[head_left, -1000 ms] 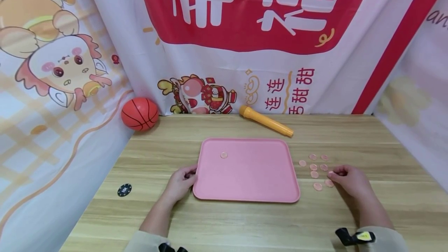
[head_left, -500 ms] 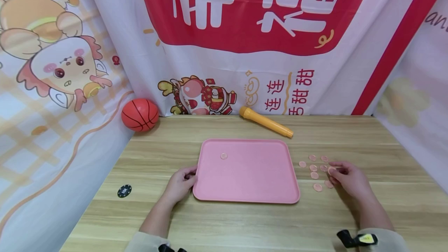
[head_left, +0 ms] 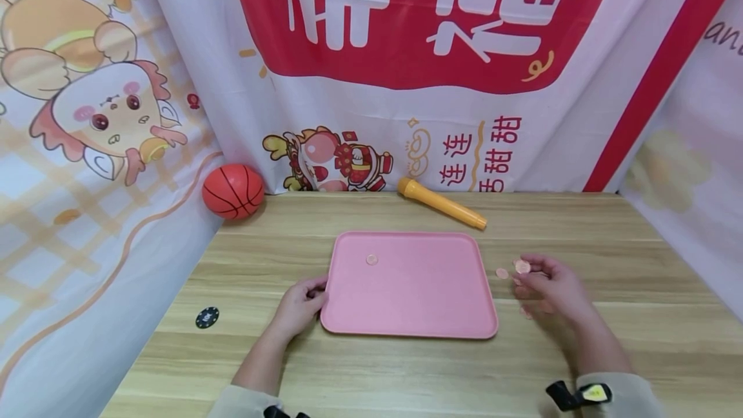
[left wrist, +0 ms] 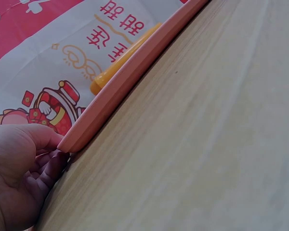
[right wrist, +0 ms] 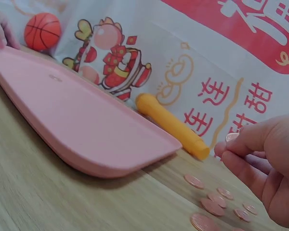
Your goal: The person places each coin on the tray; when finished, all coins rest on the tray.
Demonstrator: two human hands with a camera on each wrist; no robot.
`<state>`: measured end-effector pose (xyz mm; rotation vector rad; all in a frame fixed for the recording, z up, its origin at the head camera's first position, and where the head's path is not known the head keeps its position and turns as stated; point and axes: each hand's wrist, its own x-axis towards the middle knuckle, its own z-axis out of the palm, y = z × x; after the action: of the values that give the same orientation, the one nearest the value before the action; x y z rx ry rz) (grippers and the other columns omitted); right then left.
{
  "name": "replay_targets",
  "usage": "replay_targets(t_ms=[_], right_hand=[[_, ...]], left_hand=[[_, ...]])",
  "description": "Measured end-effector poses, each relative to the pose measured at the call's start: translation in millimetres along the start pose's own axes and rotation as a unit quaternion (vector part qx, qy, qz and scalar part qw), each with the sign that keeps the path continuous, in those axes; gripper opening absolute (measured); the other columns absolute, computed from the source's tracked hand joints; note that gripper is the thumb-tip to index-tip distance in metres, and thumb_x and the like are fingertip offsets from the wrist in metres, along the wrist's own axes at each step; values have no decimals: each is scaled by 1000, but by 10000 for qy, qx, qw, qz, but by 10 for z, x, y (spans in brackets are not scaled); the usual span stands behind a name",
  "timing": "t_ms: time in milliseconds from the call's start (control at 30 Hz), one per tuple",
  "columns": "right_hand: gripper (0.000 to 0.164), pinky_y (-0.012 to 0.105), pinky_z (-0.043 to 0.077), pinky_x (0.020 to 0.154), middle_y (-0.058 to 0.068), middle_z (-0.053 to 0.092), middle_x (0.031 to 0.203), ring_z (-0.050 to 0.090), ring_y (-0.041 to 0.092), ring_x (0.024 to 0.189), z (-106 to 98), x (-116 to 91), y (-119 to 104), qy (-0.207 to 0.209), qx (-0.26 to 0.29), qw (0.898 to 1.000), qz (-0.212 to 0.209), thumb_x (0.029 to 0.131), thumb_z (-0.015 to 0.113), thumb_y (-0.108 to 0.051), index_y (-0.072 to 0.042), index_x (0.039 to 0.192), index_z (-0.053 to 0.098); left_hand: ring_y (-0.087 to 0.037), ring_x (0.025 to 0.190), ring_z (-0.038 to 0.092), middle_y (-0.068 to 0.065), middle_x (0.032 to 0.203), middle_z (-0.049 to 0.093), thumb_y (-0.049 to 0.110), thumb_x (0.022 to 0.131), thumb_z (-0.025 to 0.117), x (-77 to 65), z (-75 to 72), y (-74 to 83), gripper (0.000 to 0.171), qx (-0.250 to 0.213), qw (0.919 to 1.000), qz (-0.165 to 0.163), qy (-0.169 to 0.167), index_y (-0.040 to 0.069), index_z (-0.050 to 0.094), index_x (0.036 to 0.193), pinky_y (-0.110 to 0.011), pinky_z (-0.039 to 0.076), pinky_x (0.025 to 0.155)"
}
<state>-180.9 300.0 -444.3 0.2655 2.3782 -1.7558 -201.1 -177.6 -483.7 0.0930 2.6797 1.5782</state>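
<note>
My right hand [head_left: 554,282] pinches a copper-coloured coin [head_left: 523,266] between thumb and fingertips, held above the table to the right of the pink tray [head_left: 415,328]. Below that hand lie several similar coins [right wrist: 212,206], partly hidden by it in the head view. One more coin [head_left: 502,273] lies just left of the fingertips. Inside the tray, toward its back left, rests a single coin [head_left: 372,260]. My left hand [head_left: 302,305] grips the tray's left edge, thumb at the rim and fingers curled beneath, as the left wrist view shows.
Behind the tray lies an orange toy microphone [head_left: 444,204], close to the printed cloth [head_left: 348,102] at the table's back. A small red basketball [head_left: 233,191] sits at the back left corner. A black poker chip [head_left: 207,317] lies left of my left hand.
My right hand has picked up a coin from the right side of the group and moved left and slightly back with it. My left hand has stayed at the tray's edge.
</note>
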Motion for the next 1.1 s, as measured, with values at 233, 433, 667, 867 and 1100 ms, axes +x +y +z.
replay_targets(t_ms=[233,433,667,867,1100], right_hand=[[67,30,52,81,-3,58,113,59,7,96,294,133,-142,128,-301,9993,-160,90,70,-35,-6,144,42],[56,21,54,78,2,60,108,59,3,90,569,261,-208,102,-146,9977,-653,89,71,-19,0,138,49],[46,21,52,71,3,62,100,56,7,85,899,429,-313,151,-358,9954,-881,85,73,-11,1,127,57],[40,24,52,62,11,65,100,57,9,74,1194,558,-389,46,-639,9927,-1026,85,73,-10,0,122,60],[41,24,49,57,9,64,93,55,12,68,1531,684,-455,-178,-640,9935,-923,82,77,-12,-3,119,62]], left_hand=[[-11,83,56,-13,99,66,4,89,64,2,-2,-14,37,-80,10000,-26,-30,-4,63,125,-19,47,71],[-11,83,56,-14,99,66,4,88,64,-2,-7,-17,37,-56,10000,13,1,-3,64,125,-19,48,70],[-12,84,57,-13,99,66,5,89,64,7,-8,-16,38,-18,10000,-6,11,-3,64,125,-20,48,71],[-12,85,58,-13,101,67,5,89,65,9,2,-23,38,-2,10000,29,0,-3,63,126,-21,48,72],[-11,86,58,-13,102,67,4,89,65,-7,-5,0,37,-45,10000,26,3,-3,63,126,-21,48,74]])
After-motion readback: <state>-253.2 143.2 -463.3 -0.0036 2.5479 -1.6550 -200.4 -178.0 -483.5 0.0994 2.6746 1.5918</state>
